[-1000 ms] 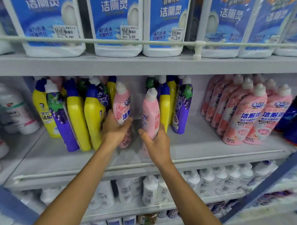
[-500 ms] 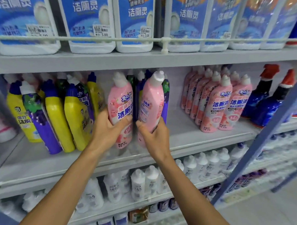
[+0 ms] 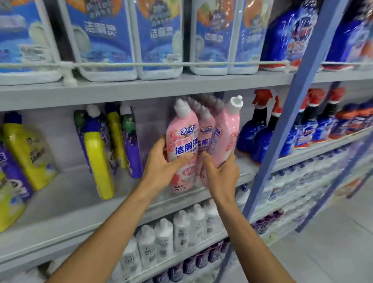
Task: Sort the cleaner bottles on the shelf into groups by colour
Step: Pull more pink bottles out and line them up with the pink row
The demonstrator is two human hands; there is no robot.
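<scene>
A: Where are we?
B: Centre frame. Our left hand (image 3: 161,168) grips the left bottle (image 3: 181,139), right hand (image 3: 221,174) grips the right bottle (image 3: 227,132); both pink, just before the pink row (image 3: 206,130) on the shelf (image 3: 67,202).
A: Handling?
B: We judge them full, heavyish, slick stiff plastic. Hold mid-body, not caps.
</scene>
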